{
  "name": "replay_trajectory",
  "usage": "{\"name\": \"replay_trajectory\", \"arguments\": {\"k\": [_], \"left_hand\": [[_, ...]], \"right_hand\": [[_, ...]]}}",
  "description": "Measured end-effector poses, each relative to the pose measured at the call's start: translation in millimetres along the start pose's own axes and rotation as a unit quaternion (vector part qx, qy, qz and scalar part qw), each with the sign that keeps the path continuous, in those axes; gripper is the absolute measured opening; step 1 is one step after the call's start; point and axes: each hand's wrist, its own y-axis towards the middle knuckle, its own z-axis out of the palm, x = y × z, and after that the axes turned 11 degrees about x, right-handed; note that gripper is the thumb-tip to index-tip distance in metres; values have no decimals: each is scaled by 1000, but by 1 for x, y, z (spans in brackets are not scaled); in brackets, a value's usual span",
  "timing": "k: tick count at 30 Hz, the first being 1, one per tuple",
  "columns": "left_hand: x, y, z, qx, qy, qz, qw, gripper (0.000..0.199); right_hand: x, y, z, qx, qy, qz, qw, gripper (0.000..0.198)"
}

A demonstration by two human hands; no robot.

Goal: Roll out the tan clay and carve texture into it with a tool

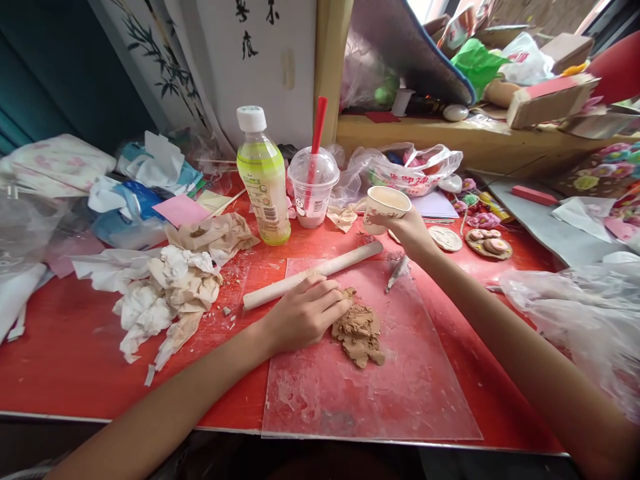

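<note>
My right hand is closed around a small paper cup with a pale inside, near the back of the table. My left hand lies palm down on a clear plastic sheet, its fingers stretched loosely with the tips at the left edge of a rough, flattened lump of brown clay. Behind that hand a pale rolling pin lies slantwise across the sheet. A thin clay-smeared tool rests to the right of the clay.
Crumpled tissues lie on the left of the red table. A drink bottle and a lidded plastic cup with a red straw stand at the back. Round clay pieces sit behind my right forearm; a plastic bag is at right.
</note>
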Motion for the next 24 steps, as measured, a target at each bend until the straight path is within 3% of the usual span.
{"name": "replay_trajectory", "arguments": {"k": [7, 13, 18, 24], "left_hand": [[-1, 0, -2, 5, 3, -6, 1000, 23], [0, 0, -2, -4, 12, -17, 1000, 23], [3, 1, -2, -17, 17, -41, 999, 19], [2, 1, -2, -19, 20, -38, 999, 19]], "right_hand": [[36, -32, -3, 33, -7, 6, 999, 39], [46, -67, -7, 74, 20, 47, 996, 50], [41, -90, -18, 167, -47, 108, 979, 53], [37, -103, -26, 271, -37, 133, 953, 61]]}}
